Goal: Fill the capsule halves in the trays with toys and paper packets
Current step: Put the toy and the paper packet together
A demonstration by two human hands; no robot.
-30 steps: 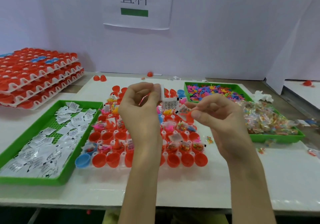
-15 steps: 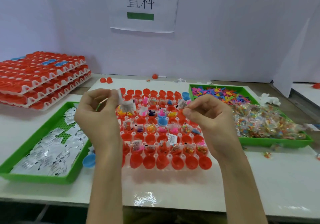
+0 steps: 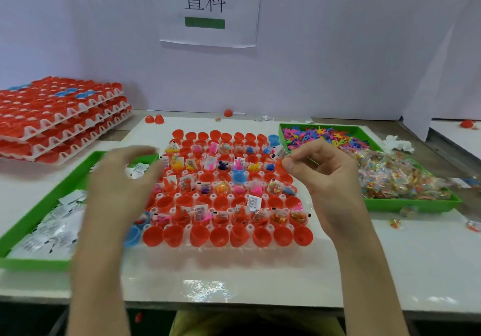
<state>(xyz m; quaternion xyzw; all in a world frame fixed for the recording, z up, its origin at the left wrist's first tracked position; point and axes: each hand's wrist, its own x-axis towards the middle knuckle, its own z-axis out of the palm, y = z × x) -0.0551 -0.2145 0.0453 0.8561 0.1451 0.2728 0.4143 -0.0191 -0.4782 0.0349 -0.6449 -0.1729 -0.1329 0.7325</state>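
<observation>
Standing part-filled on the desk (image 3: 260, 278), capsule tray (image 3: 234, 249) — middle rows stocked, nearest and farthest rows bare; right hand (image 3: 325, 179) pinching a paper packet (image 3: 279, 152) above it, left hand (image 3: 122, 184) blurred — grip cannot be told

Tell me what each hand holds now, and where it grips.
The right hand pinches a small packet by one edge, between the tips of its fingers. The left hand, blurred, looks open and empty.

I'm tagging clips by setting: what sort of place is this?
Probably a toy-packing workstation: rows of red capsule halves, a green bin of loose toys, another of paper packets, stacked capsule trays at the left, and a printed sign.
</observation>
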